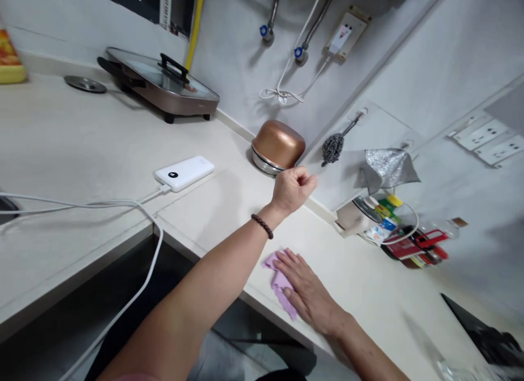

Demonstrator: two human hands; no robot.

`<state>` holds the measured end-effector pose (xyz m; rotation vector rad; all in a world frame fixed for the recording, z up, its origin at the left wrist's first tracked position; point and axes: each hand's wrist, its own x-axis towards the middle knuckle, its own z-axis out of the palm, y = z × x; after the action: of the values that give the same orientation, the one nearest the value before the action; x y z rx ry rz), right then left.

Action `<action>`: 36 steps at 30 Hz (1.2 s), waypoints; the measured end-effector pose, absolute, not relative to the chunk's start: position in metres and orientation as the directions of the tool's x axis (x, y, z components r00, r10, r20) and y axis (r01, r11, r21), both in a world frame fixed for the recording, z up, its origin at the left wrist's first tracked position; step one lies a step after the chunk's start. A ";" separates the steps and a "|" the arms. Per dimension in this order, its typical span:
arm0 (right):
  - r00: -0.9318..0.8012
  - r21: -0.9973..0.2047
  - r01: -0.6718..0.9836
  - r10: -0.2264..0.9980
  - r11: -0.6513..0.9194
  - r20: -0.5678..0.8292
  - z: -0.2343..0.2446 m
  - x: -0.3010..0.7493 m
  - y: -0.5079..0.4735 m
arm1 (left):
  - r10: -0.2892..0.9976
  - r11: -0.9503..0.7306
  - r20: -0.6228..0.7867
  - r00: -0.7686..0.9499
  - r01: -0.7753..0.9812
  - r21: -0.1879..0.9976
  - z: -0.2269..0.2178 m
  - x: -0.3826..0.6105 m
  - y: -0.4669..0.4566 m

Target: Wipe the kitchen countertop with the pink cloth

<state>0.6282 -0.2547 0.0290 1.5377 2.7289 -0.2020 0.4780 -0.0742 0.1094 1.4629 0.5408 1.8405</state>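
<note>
In the head view, a crumpled pink cloth (282,283) lies on the pale cream countertop (347,261), its lowest tip just beside the front edge (278,317). The right hand (305,291) rests flat on it, fingers stretched out and pressing rather than gripping, its forearm crossing that edge from 5 o'clock.

At 12 o'clock from the cloth is the left hand (292,190), curled into a loose fist; nothing shows in it, though its inside is hidden. A dark beaded bracelet (262,226) circles its wrist. A copper-coloured rounded metal pot (278,141) stands at 11 o'clock from this fist, near the wall; whether they touch I cannot tell.

At 10 o'clock from the cloth, the countertop turns an inner corner, where a thin white cable (161,239) hangs over the edge. It runs to a white rectangular power bank (190,172), at 9 o'clock from the fist and well inside the edge.

A broad stretch of countertop reaches toward 2 o'clock from the cloth, up to a cream round cooker with a dark-rimmed lid (356,214) beside the wall. Between 3 and 4 o'clock, well apart, lies a dark flat panel (470,321).
</note>
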 end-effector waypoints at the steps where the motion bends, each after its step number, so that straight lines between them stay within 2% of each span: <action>1: -0.456 -0.097 0.888 0.888 0.450 -0.056 0.026 0.650 -0.271 | 0.739 -0.667 0.665 -0.108 -0.259 0.699 0.107 0.481 -0.073; 6: -0.039 -0.034 0.999 0.998 0.041 0.041 0.001 0.781 -0.353 | 0.713 -0.697 0.696 -0.082 -0.181 0.693 0.097 0.495 -0.071; 11: 0.324 0.000 0.944 0.930 -0.329 0.175 -0.020 0.892 -0.405 | 0.744 -0.665 0.667 -0.038 -0.131 0.735 0.088 0.507 -0.068; 16: 0.504 0.053 0.851 0.841 -0.522 0.196 -0.010 0.911 -0.379 | 0.766 -0.640 0.640 0.056 -0.027 0.768 0.074 0.521 -0.067; 20: 0.631 0.054 0.764 0.763 -0.643 0.140 0.003 0.885 -0.332 | 0.756 -0.648 0.619 0.214 0.104 0.755 0.060 0.535 -0.079; 23: 0.612 0.034 0.785 0.783 -0.618 0.106 0.002 0.851 -0.294 | 0.718 -0.680 0.595 0.361 0.181 0.711 0.053 0.543 -0.088; 26: 0.431 -0.013 0.902 0.899 -0.431 0.079 -0.002 0.799 -0.258 | 0.695 -0.697 0.564 0.446 0.227 0.680 0.049 0.547 -0.093; 31: 0.116 -0.120 0.987 0.992 -0.109 0.048 0.003 0.698 -0.214 | 0.700 -0.692 0.541 0.466 0.256 0.675 0.045 0.550 -0.091; 36: -0.042 -0.191 0.980 0.998 0.048 0.036 0.014 0.641 -0.194 | 0.729 -0.663 0.507 0.460 0.292 0.689 0.042 0.548 -0.087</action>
<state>0.6410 -0.1940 0.0140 2.2760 2.3827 -0.1891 0.5481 -0.0868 0.0424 2.1966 0.8492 1.1187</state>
